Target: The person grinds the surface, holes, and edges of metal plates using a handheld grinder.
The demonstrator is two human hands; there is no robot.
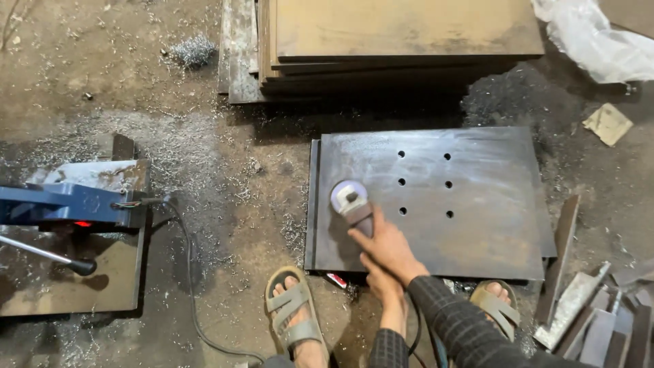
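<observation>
Person's body: both forearms in dark checked sleeves reach forward and left, right hand (387, 247) foremost with fingers curled closed in a grip, left hand (383, 285) close behind it, also clenched; sandalled feet planted apart.

Dirt floor (102, 75) w/ metal shavings (194, 49), drilled steel plate (477, 225), plate stack (381, 48), offcuts (579, 300), blue drill press (68, 204) at left.

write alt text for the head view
Both hands, right hand ahead of left hand, grip an angle grinder whose disc sits on a dark steel plate with six drilled holes, lying on a dirt floor. Sandalled feet flank the plate's near edge; more plates are stacked beyond, and a blue drill stands left.
</observation>
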